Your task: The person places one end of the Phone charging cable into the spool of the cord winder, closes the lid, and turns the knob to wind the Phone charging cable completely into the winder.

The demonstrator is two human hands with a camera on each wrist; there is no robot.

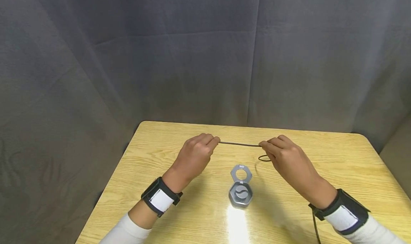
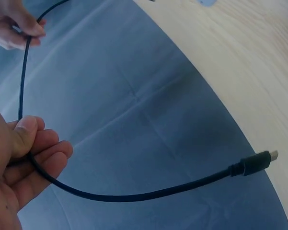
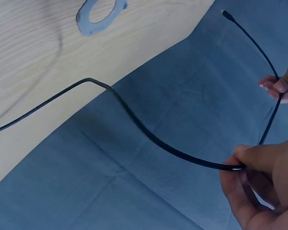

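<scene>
You wear white long sleeves on both arms, each ending just short of the wrist. Your left wrist carries a black strap (image 1: 160, 198) with a broad white patch across its top and a small black tab jutting from its edge. Your right wrist carries a matching black strap (image 1: 343, 212) with the same white patch, and 1 thin dark cord hangs from its near side. Your 2 hands are bare, without gloves or rings.

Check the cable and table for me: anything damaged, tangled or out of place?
Nothing stands out. The black cable runs straight between the left hand and right hand, both pinching it, with no visible knots or damage. The grey hexagonal case lies open on the table.
</scene>
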